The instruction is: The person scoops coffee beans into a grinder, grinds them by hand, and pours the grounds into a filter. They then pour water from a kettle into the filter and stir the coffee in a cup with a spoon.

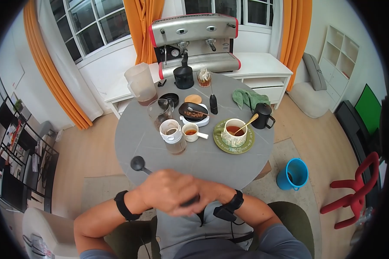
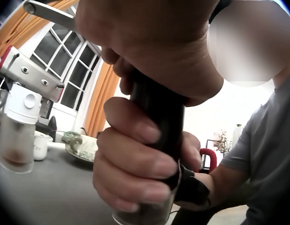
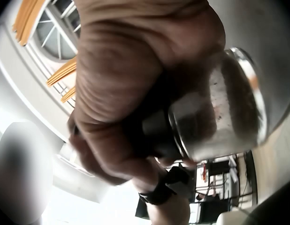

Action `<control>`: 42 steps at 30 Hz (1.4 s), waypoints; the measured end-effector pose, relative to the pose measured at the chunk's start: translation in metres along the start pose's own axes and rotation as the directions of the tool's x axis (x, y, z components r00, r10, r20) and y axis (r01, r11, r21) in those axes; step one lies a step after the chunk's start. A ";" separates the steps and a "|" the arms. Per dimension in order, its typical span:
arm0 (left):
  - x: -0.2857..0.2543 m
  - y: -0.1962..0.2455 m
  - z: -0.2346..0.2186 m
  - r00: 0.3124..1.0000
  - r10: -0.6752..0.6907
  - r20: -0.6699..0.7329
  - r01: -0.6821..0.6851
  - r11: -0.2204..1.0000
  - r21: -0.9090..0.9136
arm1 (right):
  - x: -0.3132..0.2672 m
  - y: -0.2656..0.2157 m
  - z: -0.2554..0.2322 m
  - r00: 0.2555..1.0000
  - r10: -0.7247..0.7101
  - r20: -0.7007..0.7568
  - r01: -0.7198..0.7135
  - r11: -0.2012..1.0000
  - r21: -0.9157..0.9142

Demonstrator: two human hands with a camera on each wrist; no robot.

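Both hands are on a black hand coffee grinder (image 2: 156, 112) close to the chest, above the near side of the table. The fingers of my right hand (image 2: 135, 159) wrap round its dark body. Below them is the grinder's clear jar (image 3: 225, 108), with dark coffee grounds inside. My left hand (image 1: 170, 190) grips the top from above, hiding the lid. The metal crank arm (image 2: 53, 16) sticks out from under this hand, ending in a black knob (image 1: 137, 163) in the head view. Near the hands stands a white-topped clear coffee maker (image 1: 173, 136).
A small white handled cup (image 1: 190, 133), a dark tray of beans (image 1: 193, 112) on a white scale, and a patterned cup (image 1: 234, 134) on a green saucer (image 1: 242, 149) stand beyond. Farther back are a clear pitcher (image 1: 140, 82) and an espresso machine (image 1: 194, 41). A blue bucket (image 1: 292, 174) sits right.
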State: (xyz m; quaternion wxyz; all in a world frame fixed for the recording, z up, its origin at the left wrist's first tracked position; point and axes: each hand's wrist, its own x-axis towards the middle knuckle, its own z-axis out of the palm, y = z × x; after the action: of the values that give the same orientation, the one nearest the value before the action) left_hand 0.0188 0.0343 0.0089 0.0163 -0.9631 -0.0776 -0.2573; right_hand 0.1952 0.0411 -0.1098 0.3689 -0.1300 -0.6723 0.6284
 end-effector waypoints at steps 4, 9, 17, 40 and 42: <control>0.006 0.002 -0.002 0.992 -0.127 0.009 0.127 0.991 0.045 | 0.001 -0.002 0.001 0.978 -0.034 0.208 0.045 0.998 -0.048; 0.001 0.003 0.011 0.871 -0.465 -0.160 0.492 0.816 0.303 | 0.009 -0.002 0.022 0.869 -0.111 -0.482 -0.083 0.928 -0.364; 0.004 0.005 0.001 0.997 0.046 0.067 -0.049 0.997 0.053 | 0.003 0.014 0.003 0.960 -0.242 0.141 0.261 0.955 -0.139; 0.014 0.019 0.004 0.993 0.097 -0.073 -0.095 0.995 0.021 | -0.003 -0.001 -0.002 0.897 -0.232 0.376 0.268 0.962 -0.047; 0.021 0.023 -0.001 0.989 0.146 -0.038 -0.146 0.989 -0.001 | -0.004 0.006 -0.007 0.857 -0.344 0.384 0.398 0.915 -0.070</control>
State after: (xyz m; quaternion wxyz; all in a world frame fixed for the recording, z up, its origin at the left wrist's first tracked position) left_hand 0.0397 0.0143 0.0209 0.0348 -0.9612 -0.0060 -0.2737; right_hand 0.2007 0.0454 -0.1172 0.3419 0.0942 -0.7855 0.5072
